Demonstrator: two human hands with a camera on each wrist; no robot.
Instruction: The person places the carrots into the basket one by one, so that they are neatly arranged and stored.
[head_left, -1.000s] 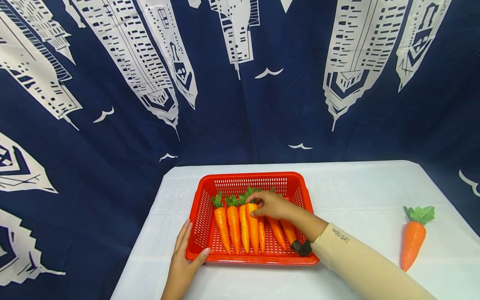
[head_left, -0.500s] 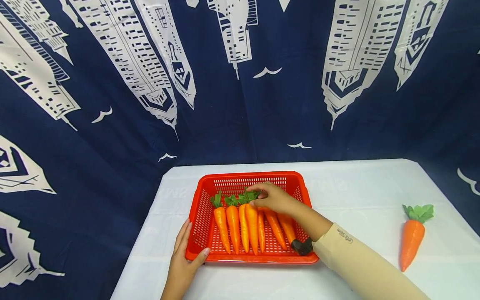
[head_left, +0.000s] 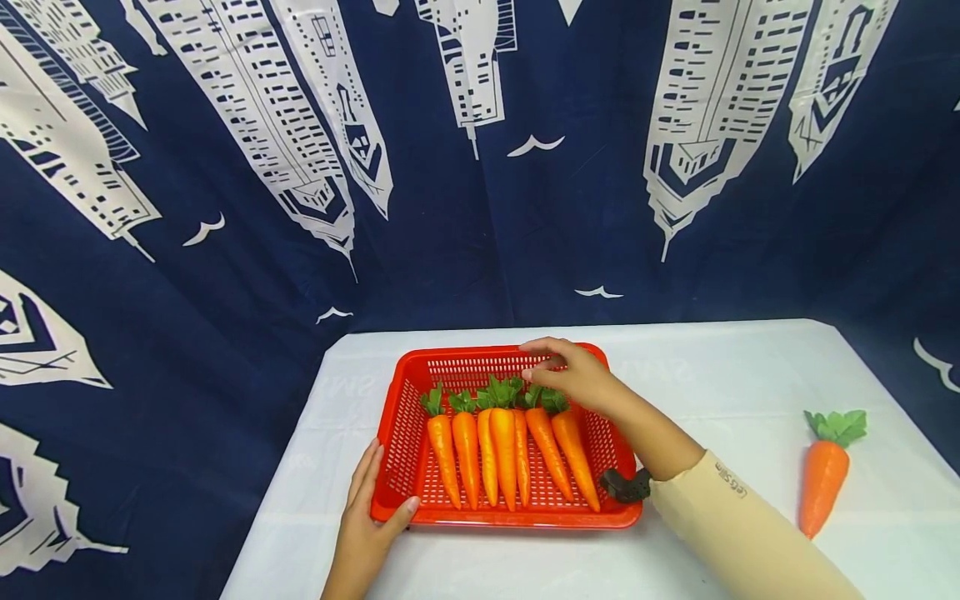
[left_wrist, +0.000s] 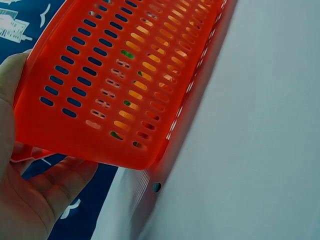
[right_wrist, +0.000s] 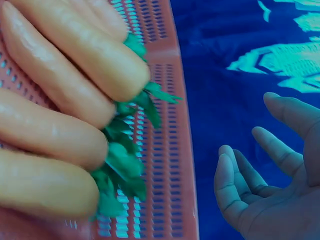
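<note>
Several orange carrots (head_left: 503, 454) with green leafy tops lie side by side in a red plastic basket (head_left: 510, 518). At the basket's left front corner, my left hand (head_left: 369, 508) holds the rim, its thumb along the front and its fingers on the left side. The left wrist view shows this hand (left_wrist: 35, 195) against the slotted basket wall (left_wrist: 100, 75). My right hand (head_left: 577, 375) hovers over the back right part of the basket, with nothing in its loosely bent fingers. In the right wrist view the hand (right_wrist: 280, 185) is apart from the carrots (right_wrist: 55, 120).
One more carrot (head_left: 823, 483) with a broad leafy top lies on the white-covered table (head_left: 720, 367), to the right. A dark wrist camera (head_left: 625, 485) on the right arm overlaps the basket's right front corner. Behind the table hangs a navy cloth (head_left: 480, 267) with white buildings.
My right hand has let go of a carrot near the middle of the row and moved up and to the right, uncovering the leaves. The left hand has stayed on the basket.
</note>
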